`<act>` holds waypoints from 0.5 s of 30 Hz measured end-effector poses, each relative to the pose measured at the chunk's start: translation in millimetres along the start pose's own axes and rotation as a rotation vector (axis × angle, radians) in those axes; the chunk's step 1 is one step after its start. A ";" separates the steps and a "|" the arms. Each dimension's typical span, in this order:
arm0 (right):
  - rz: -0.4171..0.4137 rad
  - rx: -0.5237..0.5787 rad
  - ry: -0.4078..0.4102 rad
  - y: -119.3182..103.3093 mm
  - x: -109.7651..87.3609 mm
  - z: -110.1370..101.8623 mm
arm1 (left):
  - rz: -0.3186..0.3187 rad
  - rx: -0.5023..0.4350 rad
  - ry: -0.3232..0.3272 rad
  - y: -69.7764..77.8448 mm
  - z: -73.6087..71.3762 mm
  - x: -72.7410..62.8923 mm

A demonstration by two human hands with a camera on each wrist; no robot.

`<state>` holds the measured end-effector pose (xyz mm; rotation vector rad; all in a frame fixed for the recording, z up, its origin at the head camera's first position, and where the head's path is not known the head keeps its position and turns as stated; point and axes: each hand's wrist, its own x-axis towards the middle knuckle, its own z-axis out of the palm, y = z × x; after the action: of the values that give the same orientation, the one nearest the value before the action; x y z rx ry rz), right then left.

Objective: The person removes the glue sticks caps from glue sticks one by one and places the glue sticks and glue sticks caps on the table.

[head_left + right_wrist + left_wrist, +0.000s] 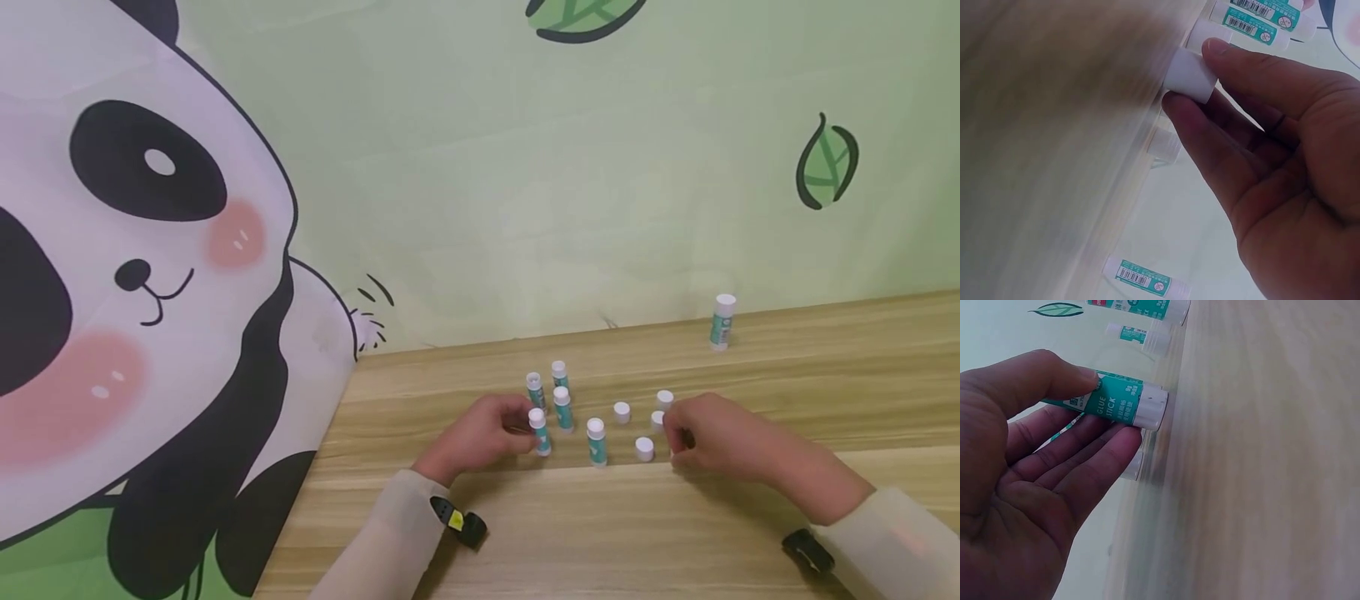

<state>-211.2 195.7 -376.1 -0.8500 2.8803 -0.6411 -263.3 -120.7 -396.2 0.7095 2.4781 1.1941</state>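
Observation:
My left hand (487,432) pinches an upright glue stick (1113,400) with a teal label between thumb and fingers; its base is at the tabletop. Several more uncapped glue sticks stand close by, among them one glue stick (563,410) just right of it and another glue stick (596,443) nearer the front. On the right side, my right hand (727,439) has thumb and index finger on either side of a white cap (1190,76) that sits on the table. Further caps stand around it, including a cap (622,412) and a cap (644,450).
A capped glue stick (722,323) stands apart at the back right of the wooden table (570,533). Behind the table hangs a green backdrop (480,183) printed with a panda and leaves.

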 end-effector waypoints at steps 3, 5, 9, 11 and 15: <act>-0.006 -0.008 0.007 -0.3 -1.3 0.5 | 0.001 -0.001 0.001 1.3 -0.2 -0.4; -0.012 -0.014 0.012 -0.3 -2.5 1.2 | 0.003 0.002 0.001 1.5 -0.2 -0.8; -0.022 -0.025 0.026 0.3 -5.3 2.4 | -0.003 0.015 -0.007 1.3 -0.6 -2.0; -0.026 -0.030 0.038 0.7 -7.2 2.4 | 0.000 0.022 -0.009 1.3 -1.4 -3.2; -0.054 -0.028 0.074 1.9 -12.3 0.3 | 0.015 0.045 -0.004 1.8 -5.4 -7.6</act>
<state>-201.8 203.6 -377.7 -0.9308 2.9477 -0.6515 -258.9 -127.4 -391.1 0.7433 2.5082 1.1438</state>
